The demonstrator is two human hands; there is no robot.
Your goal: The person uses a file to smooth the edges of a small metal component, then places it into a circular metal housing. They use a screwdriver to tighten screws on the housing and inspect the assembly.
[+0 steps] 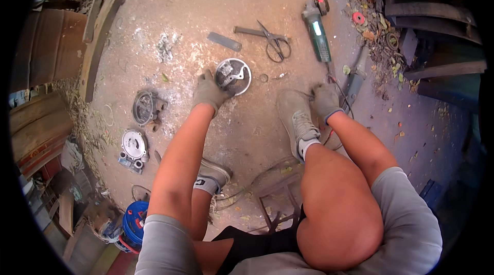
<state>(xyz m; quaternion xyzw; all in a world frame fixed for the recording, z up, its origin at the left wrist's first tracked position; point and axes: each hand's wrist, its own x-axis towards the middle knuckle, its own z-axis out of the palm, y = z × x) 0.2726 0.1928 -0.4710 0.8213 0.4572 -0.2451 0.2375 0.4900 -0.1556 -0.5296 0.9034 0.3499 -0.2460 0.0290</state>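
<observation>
Touching the open round housing, left hand grip unclear; right hand curled, can't tell on what. Casting, cover already separate; inner piece still in.

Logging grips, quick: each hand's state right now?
Left hand: at the round metal part, grip unclear.
Right hand: beside the right shoe, open or closed can't be told.

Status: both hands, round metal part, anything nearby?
Left gloved hand at rim of round metal part; part lying on ground. Right gloved hand beside right shoe, grip unclear. Scissors and grinder lie beyond, rightward.
</observation>
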